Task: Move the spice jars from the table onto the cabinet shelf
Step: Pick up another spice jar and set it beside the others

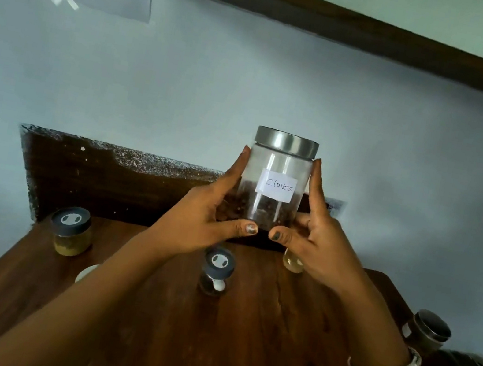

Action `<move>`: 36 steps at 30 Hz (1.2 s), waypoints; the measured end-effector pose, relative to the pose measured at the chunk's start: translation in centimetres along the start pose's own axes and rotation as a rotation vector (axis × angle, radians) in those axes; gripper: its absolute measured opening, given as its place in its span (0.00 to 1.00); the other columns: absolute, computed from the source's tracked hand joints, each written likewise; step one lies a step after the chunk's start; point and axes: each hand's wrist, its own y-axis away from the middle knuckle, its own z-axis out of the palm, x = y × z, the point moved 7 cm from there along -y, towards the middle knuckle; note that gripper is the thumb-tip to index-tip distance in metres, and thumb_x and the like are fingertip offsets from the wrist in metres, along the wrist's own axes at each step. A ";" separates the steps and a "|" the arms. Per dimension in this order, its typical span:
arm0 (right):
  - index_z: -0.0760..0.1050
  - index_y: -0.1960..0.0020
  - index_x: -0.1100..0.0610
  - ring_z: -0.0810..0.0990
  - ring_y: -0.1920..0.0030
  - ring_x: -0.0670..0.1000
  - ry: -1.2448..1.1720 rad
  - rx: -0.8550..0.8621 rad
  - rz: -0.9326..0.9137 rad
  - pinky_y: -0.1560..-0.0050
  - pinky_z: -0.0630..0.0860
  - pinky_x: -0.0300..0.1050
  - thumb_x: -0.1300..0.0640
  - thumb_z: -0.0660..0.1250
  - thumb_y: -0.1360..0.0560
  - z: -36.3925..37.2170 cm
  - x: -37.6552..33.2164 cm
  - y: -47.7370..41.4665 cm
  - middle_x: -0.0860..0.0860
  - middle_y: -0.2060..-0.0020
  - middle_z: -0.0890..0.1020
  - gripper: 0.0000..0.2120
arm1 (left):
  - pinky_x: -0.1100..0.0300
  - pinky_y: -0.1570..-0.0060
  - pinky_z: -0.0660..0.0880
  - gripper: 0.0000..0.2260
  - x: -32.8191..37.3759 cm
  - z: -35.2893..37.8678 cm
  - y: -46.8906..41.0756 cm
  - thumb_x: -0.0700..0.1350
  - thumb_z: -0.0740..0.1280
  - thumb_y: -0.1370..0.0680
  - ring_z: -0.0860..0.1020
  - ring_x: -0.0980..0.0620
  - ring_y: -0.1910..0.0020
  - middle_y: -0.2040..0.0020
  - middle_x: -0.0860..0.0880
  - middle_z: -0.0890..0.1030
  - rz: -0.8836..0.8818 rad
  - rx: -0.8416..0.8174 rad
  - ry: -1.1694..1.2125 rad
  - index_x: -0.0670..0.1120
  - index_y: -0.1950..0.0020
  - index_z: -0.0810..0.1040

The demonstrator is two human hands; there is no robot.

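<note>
The right grip (pixel 324 246) half hides a pale jar (pixel 293 261); the shelf (pixel 327 17) is cut off above. With the left grip (pixel 203 224) it clasps 1 cloves jar (pixel 276 186), part-filled with dark cloves, above the desk (pixel 271 333)

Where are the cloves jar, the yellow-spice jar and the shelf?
cloves jar (pixel 276 186): head view, on its paper label.
yellow-spice jar (pixel 72 238): head view, on its glass side.
shelf (pixel 327 17): head view, on its dark front edge.

Single view, head-worn, wide-angle. It looks from above the near edge of the wooden table (pixel 271 333), forward and down across the tabletop to the pale blue wall (pixel 185 92) behind it. The dark wooden shelf (pixel 328 14) above the table crosses the top edge, tilted. Range close: left hand (pixel 203 224) and right hand (pixel 322 245), holding the cloves jar (pixel 277 182), sit mid-frame.
</note>
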 end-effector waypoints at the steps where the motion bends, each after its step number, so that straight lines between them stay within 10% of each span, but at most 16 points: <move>1: 0.29 0.36 0.25 0.78 0.50 0.32 0.015 0.011 -0.009 0.48 0.71 0.29 0.40 0.68 0.35 -0.1 -0.6 -0.8 0.32 0.47 0.76 0.49 | 0.75 0.52 0.72 0.42 0.1 -0.9 -0.6 0.54 0.70 0.29 0.79 0.67 0.50 0.46 0.70 0.76 0.013 0.005 -0.021 0.62 0.26 0.43; 9: 0.29 0.36 0.25 0.81 0.62 0.40 0.220 0.210 -0.120 0.63 0.69 0.19 0.43 0.70 0.33 -2.5 -5.2 -8.2 0.47 0.34 0.73 0.51 | 0.79 0.59 0.71 0.42 0.8 -7.3 -7.2 0.51 0.69 0.27 0.78 0.63 0.59 0.53 0.62 0.76 0.042 0.073 -0.249 0.68 0.30 0.38; 21: 0.38 0.35 0.23 0.78 0.56 0.34 0.131 0.446 -0.392 0.59 0.70 0.21 0.38 0.71 0.41 -12.3 -11.2 -20.7 0.36 0.51 0.79 0.49 | 0.64 0.51 0.71 0.37 5.0 -13.6 -21.0 0.46 0.68 0.25 0.76 0.64 0.59 0.41 0.49 0.80 0.204 0.357 -0.385 0.58 0.25 0.47; 27: 0.36 0.33 0.26 0.80 0.47 0.47 0.201 0.503 -0.469 0.55 0.66 0.27 0.34 0.66 0.39 -15.3 -12.1 -26.6 0.49 0.42 0.81 0.48 | 0.67 0.48 0.68 0.34 4.6 -15.7 -26.8 0.46 0.67 0.25 0.76 0.61 0.48 0.38 0.48 0.78 0.233 0.474 -0.424 0.55 0.24 0.51; 31: 0.39 0.31 0.28 0.77 0.62 0.37 0.233 0.516 -0.494 0.64 0.64 0.20 0.32 0.64 0.39 -15.9 -11.8 -29.8 0.50 0.40 0.79 0.45 | 0.58 0.42 0.72 0.33 3.3 -16.6 -29.4 0.47 0.66 0.24 0.75 0.49 0.40 0.33 0.46 0.72 0.227 0.555 -0.492 0.53 0.24 0.51; 36: 0.45 0.27 0.36 0.81 0.50 0.52 0.304 0.514 -0.436 0.53 0.73 0.41 0.35 0.67 0.35 -15.1 -10.4 -32.4 0.51 0.45 0.82 0.44 | 0.66 0.46 0.72 0.28 1.4 -16.7 -30.5 0.46 0.65 0.23 0.74 0.52 0.42 0.36 0.45 0.71 0.206 0.603 -0.563 0.47 0.25 0.58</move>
